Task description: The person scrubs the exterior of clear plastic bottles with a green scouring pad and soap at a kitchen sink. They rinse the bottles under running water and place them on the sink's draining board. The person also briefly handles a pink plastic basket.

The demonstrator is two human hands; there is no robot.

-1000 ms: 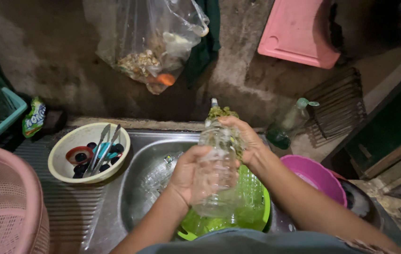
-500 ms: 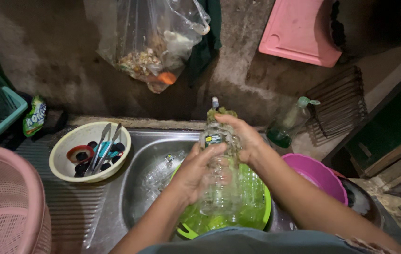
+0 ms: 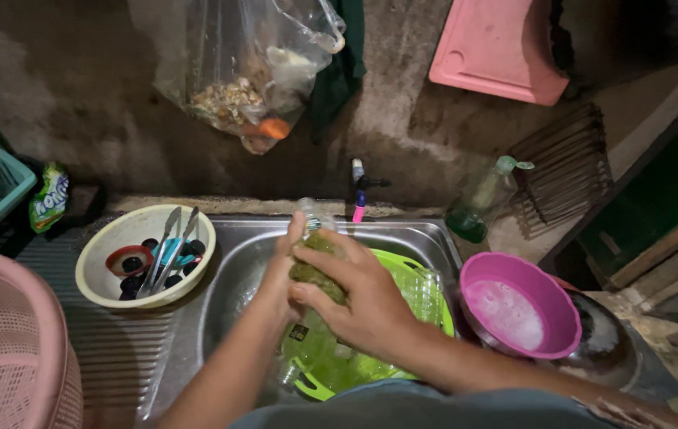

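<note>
Two hands on one clear plastic bottle (image 3: 311,334), held upright over the steel sink (image 3: 232,262). Only the head view to go on.

Head view: right hand (image 3: 363,306) wraps the bottle's upper body from the front, pressing a green scouring pad (image 3: 315,274) against it; right fingers (image 3: 319,258) are curled over the pad, thumb lower down. Left hand (image 3: 279,278) is behind the bottle on the far-left side, fingers clasped up near the neck (image 3: 307,213); most of that hand is hidden by the bottle and the right hand. So the bottle sits between both palms, pad sandwiched under the right fingers, its base down near the green strainer basket (image 3: 402,318) in the basin.

Doing this step well, my read: keep the left hand firm as the anchor, let the right work the pad round the shoulder. Wet plastic is slippery and thin, so squeeze lightly or it buckles.

Around: cream bowl (image 3: 144,254) with tongs and small lids on the draining board at the sink's left, pink bowl (image 3: 518,314) of suds at its right edge, tap (image 3: 359,191) at the back edge.
</note>
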